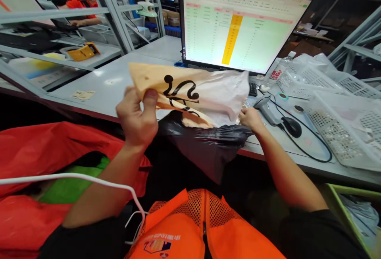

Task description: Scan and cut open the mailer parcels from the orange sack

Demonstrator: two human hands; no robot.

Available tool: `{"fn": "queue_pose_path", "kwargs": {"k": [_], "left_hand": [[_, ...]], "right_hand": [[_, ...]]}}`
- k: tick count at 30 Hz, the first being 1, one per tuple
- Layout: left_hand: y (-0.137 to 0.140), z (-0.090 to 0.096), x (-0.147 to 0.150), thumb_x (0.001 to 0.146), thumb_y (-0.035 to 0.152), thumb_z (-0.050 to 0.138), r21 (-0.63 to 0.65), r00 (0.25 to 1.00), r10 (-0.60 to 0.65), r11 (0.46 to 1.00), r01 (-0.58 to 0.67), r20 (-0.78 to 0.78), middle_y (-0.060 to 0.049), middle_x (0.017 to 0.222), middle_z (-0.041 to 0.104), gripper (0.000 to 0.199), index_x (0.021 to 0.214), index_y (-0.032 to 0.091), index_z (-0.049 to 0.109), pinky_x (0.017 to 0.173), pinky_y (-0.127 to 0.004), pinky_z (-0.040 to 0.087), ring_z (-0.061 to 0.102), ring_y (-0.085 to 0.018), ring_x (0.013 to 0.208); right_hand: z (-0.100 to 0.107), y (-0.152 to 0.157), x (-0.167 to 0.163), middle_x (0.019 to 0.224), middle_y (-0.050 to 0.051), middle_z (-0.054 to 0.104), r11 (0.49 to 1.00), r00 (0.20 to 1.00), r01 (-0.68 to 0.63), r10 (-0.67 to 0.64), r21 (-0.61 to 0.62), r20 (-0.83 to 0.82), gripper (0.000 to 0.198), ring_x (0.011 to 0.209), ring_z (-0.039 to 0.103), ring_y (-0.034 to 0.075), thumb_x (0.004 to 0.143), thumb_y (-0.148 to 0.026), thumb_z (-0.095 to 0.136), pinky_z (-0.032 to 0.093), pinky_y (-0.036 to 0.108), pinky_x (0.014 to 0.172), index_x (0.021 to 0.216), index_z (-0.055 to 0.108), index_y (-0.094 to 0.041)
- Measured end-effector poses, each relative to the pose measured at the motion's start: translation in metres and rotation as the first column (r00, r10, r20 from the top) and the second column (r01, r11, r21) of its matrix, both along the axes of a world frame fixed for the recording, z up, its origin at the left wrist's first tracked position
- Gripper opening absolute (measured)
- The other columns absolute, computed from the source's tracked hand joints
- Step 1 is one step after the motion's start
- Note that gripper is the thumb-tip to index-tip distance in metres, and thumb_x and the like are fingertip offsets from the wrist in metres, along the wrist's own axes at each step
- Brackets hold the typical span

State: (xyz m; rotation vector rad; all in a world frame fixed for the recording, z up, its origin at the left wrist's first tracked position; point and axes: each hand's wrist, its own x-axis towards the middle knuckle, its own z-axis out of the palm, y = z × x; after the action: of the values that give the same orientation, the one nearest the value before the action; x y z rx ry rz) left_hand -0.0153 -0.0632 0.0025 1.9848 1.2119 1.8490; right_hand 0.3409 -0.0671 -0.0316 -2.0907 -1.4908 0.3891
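Orange vest [184, 227] cut off below, left hand [137, 117] pinching printed bag [210, 92], right hand [250, 118], grip unclear

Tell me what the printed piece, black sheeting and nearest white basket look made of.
Printed piece: probably plastic film, smooth, softly creased; coated paper is possible.
Black sheeting: likely thin plastic, glossy, given its shiny wrinkles.
Nearest white basket: apparently rigid moulded plastic, matte, with evenly perforated walls.

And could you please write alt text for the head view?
The left hand grips a pale bag with black print, the right hand at its other end, above a black plastic bag. Behind, a monitor shows a spreadsheet.
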Motion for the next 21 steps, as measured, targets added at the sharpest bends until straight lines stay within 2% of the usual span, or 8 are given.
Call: {"fn": "queue_pose_path", "kwargs": {"k": [2, 5, 8, 10, 11, 15, 18, 21], "left_hand": [[0.012, 0.003, 0.001, 0.100, 0.047, 0.057, -0.076, 0.997, -0.069, 0.995, 0.068, -0.015, -0.003, 0.092, 0.066, 0.031, 0.095, 0.018, 0.068, 0.085, -0.035, 0.051, 0.064, -0.021, 0.091], [0.019, 0.011, 0.008, 0.097, 0.050, 0.059, -0.234, 0.909, -0.372, 0.916, 0.326, -0.190, -0.006, 0.098, 0.069, 0.034, 0.101, 0.017, 0.067, 0.081, -0.032, 0.053, 0.066, -0.021, 0.090], [0.020, 0.018, 0.020, 0.086, 0.058, 0.074, -0.497, 0.667, -0.693, 0.696, 0.518, -0.275, -0.006, 0.098, 0.071, 0.051, 0.115, 0.019, 0.063, 0.076, -0.030, 0.054, 0.068, -0.023, 0.088], [0.021, 0.019, 0.032, 0.071, 0.056, 0.088, -0.664, 0.500, -0.814, 0.550, 0.506, -0.294, -0.006, 0.100, 0.073, 0.066, 0.121, 0.020, 0.061, 0.075, -0.029, 0.054, 0.070, -0.025, 0.089], [0.023, 0.018, 0.040, 0.067, 0.053, 0.091, -0.719, 0.439, -0.838, 0.520, 0.461, -0.325, -0.006, 0.099, 0.074, 0.067, 0.118, 0.021, 0.063, 0.075, -0.029, 0.054, 0.071, -0.026, 0.088], [0.019, 0.000, 0.074, 0.068, 0.047, 0.088, -0.742, 0.234, -0.774, 0.632, 0.224, -0.588, -0.008, 0.081, 0.073, 0.041, 0.094, 0.020, 0.070, 0.066, -0.031, 0.049, 0.068, -0.027, 0.073], [0.008, -0.016, 0.085, 0.077, 0.036, 0.079, -0.696, 0.139, -0.719, 0.694, 0.182, -0.680, -0.009, 0.077, 0.071, 0.019, 0.083, 0.019, 0.070, 0.064, -0.032, 0.048, 0.066, -0.025, 0.066], [0.006, -0.028, 0.070, 0.086, 0.028, 0.066, -0.770, 0.172, -0.862, 0.505, 0.391, -0.478, -0.007, 0.082, 0.073, 0.011, 0.085, 0.019, 0.072, 0.073, -0.030, 0.052, 0.068, -0.022, 0.074]], "right_hand": [[-0.004, -0.006, 0.001, 0.061, 0.002, 0.054, 0.991, 0.970, -0.069, 0.093, 0.110, -0.224, 0.039, 0.066, 0.050, 0.019, 0.087, -0.047, 0.063, 0.038, 0.032, 0.066, 0.059, 0.055, -0.021], [-0.009, -0.017, -0.006, 0.075, 0.002, 0.060, 0.945, 0.857, -0.159, 0.276, 0.287, -0.435, 0.040, 0.074, 0.052, 0.019, 0.081, -0.060, 0.066, 0.043, 0.031, 0.070, 0.075, 0.062, -0.020], [-0.014, -0.024, -0.016, 0.070, -0.001, 0.052, 0.947, 0.826, -0.111, 0.257, 0.302, -0.501, 0.053, 0.068, 0.046, 0.016, 0.082, -0.073, 0.062, 0.038, 0.028, 0.063, 0.073, 0.053, -0.022], [-0.017, -0.026, -0.025, 0.067, -0.002, 0.046, 0.953, 0.826, -0.065, 0.218, 0.297, -0.520, 0.059, 0.064, 0.041, 0.014, 0.084, -0.080, 0.055, 0.034, 0.028, 0.060, 0.071, 0.047, -0.023], [-0.018, -0.027, -0.030, 0.067, -0.002, 0.045, 0.952, 0.836, -0.052, 0.208, 0.303, -0.509, 0.061, 0.063, 0.040, 0.014, 0.084, -0.083, 0.053, 0.034, 0.028, 0.059, 0.070, 0.045, -0.024], [-0.026, -0.025, -0.050, 0.064, -0.001, 0.042, 0.938, 0.913, -0.014, 0.153, 0.347, -0.379, 0.065, 0.065, 0.039, 0.016, 0.088, -0.085, 0.042, 0.033, 0.030, 0.061, 0.066, 0.040, -0.025], [-0.033, -0.024, -0.057, 0.064, -0.002, 0.041, 0.933, 0.943, -0.005, 0.124, 0.360, -0.309, 0.065, 0.065, 0.041, 0.016, 0.093, -0.084, 0.037, 0.034, 0.030, 0.062, 0.067, 0.040, -0.025], [-0.034, -0.029, -0.047, 0.067, 0.001, 0.050, 0.940, 0.940, -0.036, 0.146, 0.339, -0.307, 0.071, 0.067, 0.048, 0.019, 0.092, -0.090, 0.032, 0.041, 0.032, 0.063, 0.072, 0.049, -0.024]]}}
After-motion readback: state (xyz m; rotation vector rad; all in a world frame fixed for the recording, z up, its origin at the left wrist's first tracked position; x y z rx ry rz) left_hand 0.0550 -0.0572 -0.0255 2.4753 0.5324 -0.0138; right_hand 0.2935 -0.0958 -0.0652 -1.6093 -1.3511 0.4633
